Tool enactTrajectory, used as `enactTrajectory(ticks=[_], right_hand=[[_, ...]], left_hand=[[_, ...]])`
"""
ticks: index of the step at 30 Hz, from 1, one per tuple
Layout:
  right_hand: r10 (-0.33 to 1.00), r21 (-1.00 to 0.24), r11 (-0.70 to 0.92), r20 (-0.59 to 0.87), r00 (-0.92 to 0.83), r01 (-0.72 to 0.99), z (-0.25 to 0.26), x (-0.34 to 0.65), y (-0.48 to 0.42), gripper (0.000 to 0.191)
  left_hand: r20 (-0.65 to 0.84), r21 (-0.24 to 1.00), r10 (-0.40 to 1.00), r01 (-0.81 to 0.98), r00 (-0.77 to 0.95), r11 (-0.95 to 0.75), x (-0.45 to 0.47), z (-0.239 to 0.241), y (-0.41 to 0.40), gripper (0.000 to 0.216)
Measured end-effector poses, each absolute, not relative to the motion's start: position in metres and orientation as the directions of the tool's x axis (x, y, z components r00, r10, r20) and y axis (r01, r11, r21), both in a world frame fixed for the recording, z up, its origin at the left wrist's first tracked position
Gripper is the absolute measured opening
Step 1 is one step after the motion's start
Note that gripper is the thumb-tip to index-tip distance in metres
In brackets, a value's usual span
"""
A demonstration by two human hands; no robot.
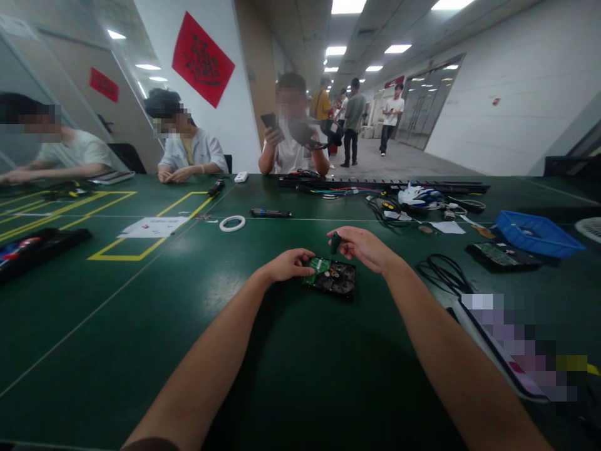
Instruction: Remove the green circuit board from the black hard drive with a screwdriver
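In front of me on the green table lies a hard drive [342,279] with its green circuit board facing up. My left hand [287,265] grips its left end, thumb resting over the board. A small screwdriver [335,242] with a dark handle stands nearly upright in the fingers of my right hand [360,247]. Its shaft points down at the drive's upper edge; whether the tip touches a screw is too small to tell.
To the right are a blue tray [539,235], another hard drive [502,255], a coiled black cable [444,274] and a tablet-like device [504,351] with a blurred screen. Beyond lie a white tape roll [232,223] and a dark pen-shaped tool [271,213]. People sit across the table.
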State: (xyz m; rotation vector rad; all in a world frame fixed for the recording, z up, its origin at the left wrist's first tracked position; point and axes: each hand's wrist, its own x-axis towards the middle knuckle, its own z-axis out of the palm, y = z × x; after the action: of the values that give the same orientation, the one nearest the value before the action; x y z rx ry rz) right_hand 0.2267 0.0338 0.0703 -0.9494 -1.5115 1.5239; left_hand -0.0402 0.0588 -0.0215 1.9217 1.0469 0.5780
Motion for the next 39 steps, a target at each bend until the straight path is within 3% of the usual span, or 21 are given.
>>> enactTrajectory(ticks=[10,16,39], right_hand=[[0.949,-0.998,0.068,0.070,-0.307,-0.019,0.0706,0.2247,0.0357,0.019],[0.940,-0.996,0.087,0.073,-0.334,0.027,0.0724,0.2242,0.0335,0.016],[0.860,-0.987,-0.105,-0.031,-0.509,-0.118,0.0711,0.2249,0.0296,0.018]], left_hand=[[0.001,0.855,0.830,0.430,0.558,-0.291,-0.0408,-0.0229,0.0594,0.066],[0.019,0.829,0.828,0.455,0.560,-0.326,-0.0416,-0.0195,0.0576,0.066],[0.033,0.833,0.850,0.456,0.526,-0.315,-0.0388,-0.0236,0.0592,0.063]])
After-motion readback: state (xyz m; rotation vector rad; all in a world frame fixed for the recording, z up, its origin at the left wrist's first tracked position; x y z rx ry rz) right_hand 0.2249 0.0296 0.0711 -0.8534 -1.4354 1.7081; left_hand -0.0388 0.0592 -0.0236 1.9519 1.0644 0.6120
